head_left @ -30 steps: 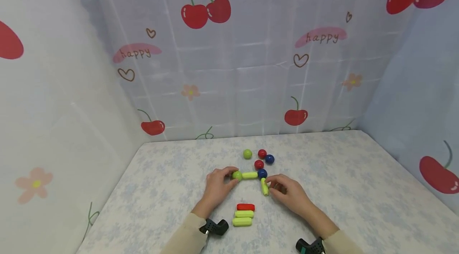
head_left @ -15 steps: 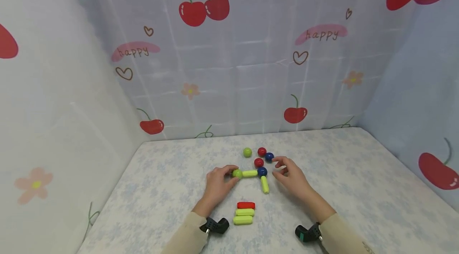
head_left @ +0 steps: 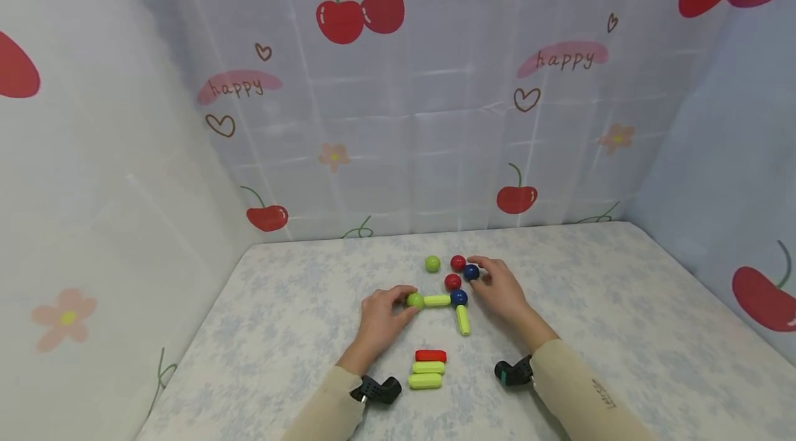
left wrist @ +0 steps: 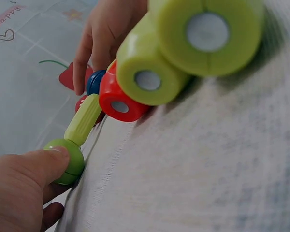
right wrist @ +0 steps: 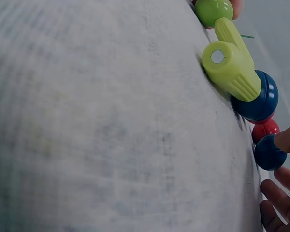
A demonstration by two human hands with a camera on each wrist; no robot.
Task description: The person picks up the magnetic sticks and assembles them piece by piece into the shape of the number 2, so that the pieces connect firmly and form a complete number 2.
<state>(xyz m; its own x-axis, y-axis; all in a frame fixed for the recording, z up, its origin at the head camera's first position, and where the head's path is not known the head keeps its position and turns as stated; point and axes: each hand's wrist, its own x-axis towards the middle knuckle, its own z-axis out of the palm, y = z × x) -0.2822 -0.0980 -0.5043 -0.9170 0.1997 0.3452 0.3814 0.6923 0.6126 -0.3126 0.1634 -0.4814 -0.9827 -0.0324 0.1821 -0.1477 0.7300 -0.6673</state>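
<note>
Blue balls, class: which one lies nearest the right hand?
The farther blue ball, at the thumb of the right hand; the nearer blue ball touches two yellow-green rods.

Beige sleeves (head_left: 575, 386), black wrist cameras (head_left: 384, 391)

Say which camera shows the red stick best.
The head view: it shows the red stick end to end. The left wrist view shows one end, the rest mostly behind a lime stick; the right wrist view misses it.

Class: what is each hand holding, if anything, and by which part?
The left hand pinches the joined green ball by its sides. The right hand is at the far blue ball; whether gripping is unclear.
</note>
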